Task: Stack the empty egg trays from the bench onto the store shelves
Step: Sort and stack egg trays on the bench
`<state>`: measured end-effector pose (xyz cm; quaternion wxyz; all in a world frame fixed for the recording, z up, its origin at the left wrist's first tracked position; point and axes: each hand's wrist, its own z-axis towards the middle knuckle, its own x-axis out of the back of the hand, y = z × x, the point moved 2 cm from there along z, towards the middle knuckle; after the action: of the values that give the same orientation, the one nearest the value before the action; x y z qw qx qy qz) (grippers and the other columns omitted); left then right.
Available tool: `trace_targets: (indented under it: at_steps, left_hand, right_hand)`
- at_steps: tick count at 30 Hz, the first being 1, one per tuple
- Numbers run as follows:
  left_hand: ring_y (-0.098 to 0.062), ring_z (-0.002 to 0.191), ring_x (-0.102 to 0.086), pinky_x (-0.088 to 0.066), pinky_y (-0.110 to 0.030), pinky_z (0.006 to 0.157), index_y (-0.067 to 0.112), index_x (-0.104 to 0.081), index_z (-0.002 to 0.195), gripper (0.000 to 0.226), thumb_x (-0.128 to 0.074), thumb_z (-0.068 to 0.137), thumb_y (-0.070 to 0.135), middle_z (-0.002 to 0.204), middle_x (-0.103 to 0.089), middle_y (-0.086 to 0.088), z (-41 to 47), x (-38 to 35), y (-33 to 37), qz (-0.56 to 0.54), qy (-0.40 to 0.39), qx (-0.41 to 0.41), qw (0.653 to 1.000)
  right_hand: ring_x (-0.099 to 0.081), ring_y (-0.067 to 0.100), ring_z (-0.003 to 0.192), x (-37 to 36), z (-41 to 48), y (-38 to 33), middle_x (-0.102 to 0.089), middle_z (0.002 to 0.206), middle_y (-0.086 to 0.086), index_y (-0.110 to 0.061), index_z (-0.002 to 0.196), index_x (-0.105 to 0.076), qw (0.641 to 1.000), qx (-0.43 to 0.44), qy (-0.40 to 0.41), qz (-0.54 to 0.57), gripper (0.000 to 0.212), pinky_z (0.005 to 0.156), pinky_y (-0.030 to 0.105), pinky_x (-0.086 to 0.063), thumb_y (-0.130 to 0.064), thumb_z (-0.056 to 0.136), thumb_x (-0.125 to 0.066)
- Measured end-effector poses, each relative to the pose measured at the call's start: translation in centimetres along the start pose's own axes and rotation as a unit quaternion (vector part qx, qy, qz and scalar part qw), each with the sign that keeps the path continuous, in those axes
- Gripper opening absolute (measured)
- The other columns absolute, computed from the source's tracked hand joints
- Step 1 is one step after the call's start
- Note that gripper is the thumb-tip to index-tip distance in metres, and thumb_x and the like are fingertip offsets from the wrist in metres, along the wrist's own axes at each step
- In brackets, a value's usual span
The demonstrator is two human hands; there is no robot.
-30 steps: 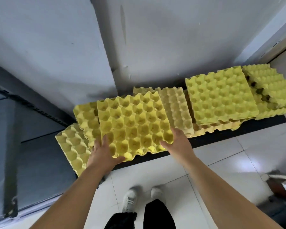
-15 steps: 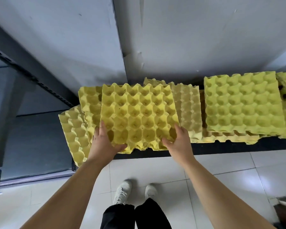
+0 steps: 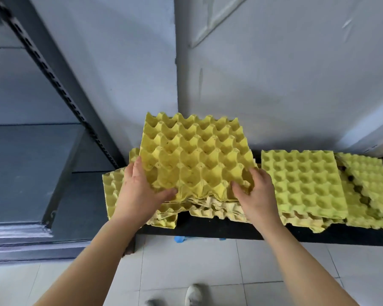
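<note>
- Over the black bench point(image 3: 208, 227), centre frame: a yellow moulded-pulp egg tray point(image 3: 192, 155), square, with a grid of rounded cups and peaked ridges; its far edge is tilted up toward 12 o'clock, above the trays below.
- Left hand point(image 3: 137, 191) clamped on the tray's near-left corner, thumb on top along the front edge, fingers curled along the side.
- Right hand point(image 3: 257, 193) closed on the near-right corner, thumb over the rim, fingers wrapped underneath.
- Beneath the lifted tray: a loose heap of paler trays point(image 3: 208, 209), edges ragged and overlapping, lying on the bench.
- At 3 o'clock: a flat stack of trays point(image 3: 303, 182), greener yellow, dimpled face up; farther right, more trays point(image 3: 372, 191) lie askew with dark stains.
- At 9 o'clock: dark metal shelving point(image 3: 31, 173), with a perforated upright running diagonally.
- Behind: matt grey wall point(image 3: 274, 85). Below: glossy white floor tiles point(image 3: 186, 261), shoe tips at 6 o'clock.
</note>
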<state>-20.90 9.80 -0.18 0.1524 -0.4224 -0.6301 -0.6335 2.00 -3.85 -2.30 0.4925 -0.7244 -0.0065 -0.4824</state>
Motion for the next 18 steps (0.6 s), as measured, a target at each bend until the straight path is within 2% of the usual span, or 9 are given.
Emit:
trace_targets:
  at_steps: [3, 8, 11, 13, 18]
  left_hand:
    - [-0.012, 0.120, -0.044, -0.044, -0.037, 0.097, 0.029, -0.030, 0.141, 0.100, -0.083, 0.060, 0.054, 0.142, -0.035, 0.001, -1.7, 4.0, 2.6, -0.013, 0.028, -0.043, 0.999]
    - [-0.009, 0.121, -0.044, -0.042, -0.033, 0.100, 0.027, -0.024, 0.148, 0.110, -0.079, 0.059, 0.061, 0.148, -0.031, 0.003, -4.8, 11.5, 5.2, -0.028, 0.075, -0.091, 0.993]
    - [0.000, 0.110, -0.041, -0.041, -0.027, 0.090, 0.030, -0.031, 0.142, 0.100, -0.078, 0.060, 0.061, 0.142, -0.037, 0.008, -6.9, 16.3, 5.9, -0.035, 0.108, -0.132, 0.985]
    - [-0.001, 0.112, -0.043, -0.044, -0.029, 0.089, 0.031, -0.034, 0.139, 0.098, -0.078, 0.058, 0.063, 0.138, -0.041, 0.009, -8.3, 19.5, 6.3, -0.041, 0.131, -0.152, 0.979]
    - [0.000, 0.106, -0.043, -0.037, -0.025, 0.081, 0.033, -0.037, 0.134, 0.094, -0.086, 0.056, 0.051, 0.130, -0.042, 0.010, -11.5, 27.0, 6.8, -0.062, 0.203, -0.200, 0.957]
  right_hand:
    - [-0.034, 0.029, 0.131, 3.0, -0.9, -4.0, -0.035, 0.142, 0.010, -0.016, 0.137, -0.044, 0.999, 0.030, 0.038, 0.001, 0.061, 0.107, 0.045, -0.036, -0.040, 0.084, -0.063]
    - [-0.032, 0.025, 0.133, 7.0, -4.0, -11.7, -0.035, 0.141, 0.009, -0.015, 0.137, -0.044, 0.991, 0.092, 0.100, 0.004, 0.063, 0.110, 0.044, -0.031, -0.049, 0.086, -0.058]
    - [-0.034, 0.025, 0.131, 8.6, -6.5, -16.2, -0.035, 0.141, 0.008, -0.016, 0.137, -0.045, 0.984, 0.117, 0.133, 0.015, 0.064, 0.109, 0.041, -0.033, -0.051, 0.085, -0.057]
    - [-0.035, 0.025, 0.130, 9.5, -8.1, -19.1, -0.036, 0.141, 0.007, -0.016, 0.137, -0.045, 0.979, 0.136, 0.151, 0.024, 0.064, 0.108, 0.040, -0.034, -0.051, 0.085, -0.056]
    - [-0.039, 0.027, 0.126, 11.1, -11.4, -25.8, -0.040, 0.136, 0.009, -0.014, 0.132, -0.050, 0.959, 0.192, 0.198, 0.059, 0.060, 0.105, 0.041, -0.037, -0.048, 0.083, -0.060]
